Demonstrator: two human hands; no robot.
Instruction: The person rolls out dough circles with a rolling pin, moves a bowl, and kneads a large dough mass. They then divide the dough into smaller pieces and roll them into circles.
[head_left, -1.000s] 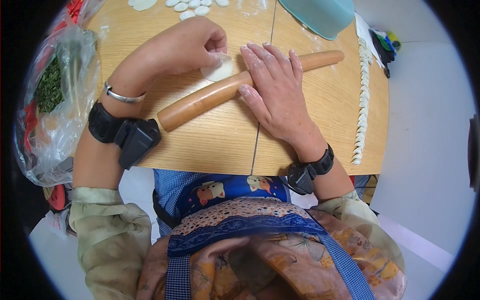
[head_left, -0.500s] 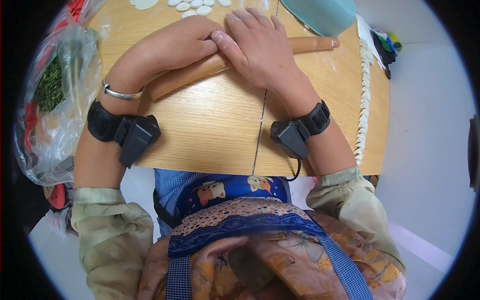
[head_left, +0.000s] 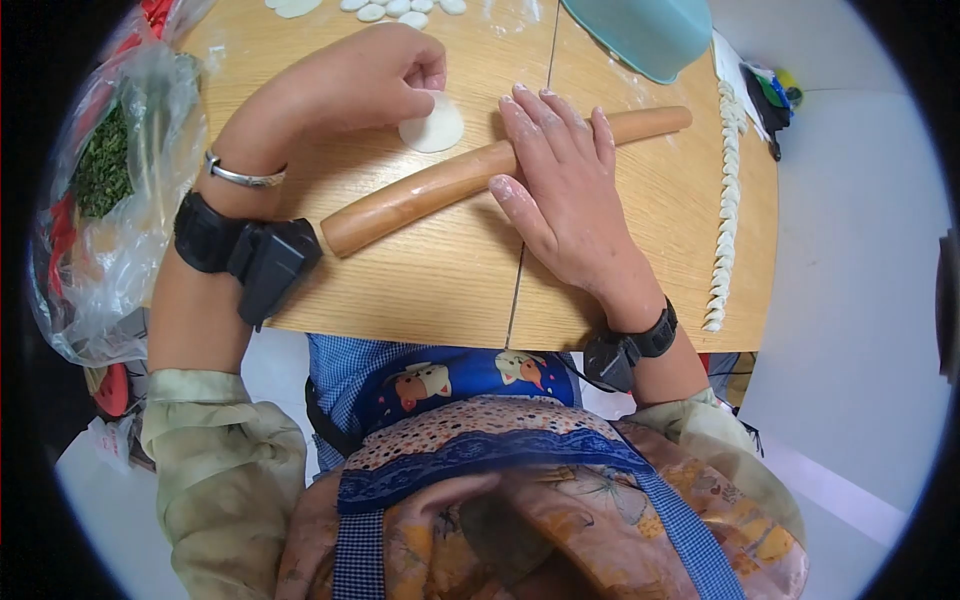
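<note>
A thin round dough wrapper lies on the table, its upper edge pinched between the thumb and curled fingers of my left hand. Across the wooden rolling pin rests my right hand, palm down, fingers stretched out and dusted with flour. The pin lies at a slant below the wrapper, its left end nearer to me. Several small flattened dough pieces sit beyond my left hand, with rolled wrappers at the top left.
A teal bowl stands at the far right of the wooden table. Along the right edge runs a line of overlapping pale dough pieces. To the left is a clear plastic bag with chopped greens.
The rolling pin has come toward me under my right hand, which has moved down and right. The wrapper, hidden before, now shows at my left hand's fingers.
</note>
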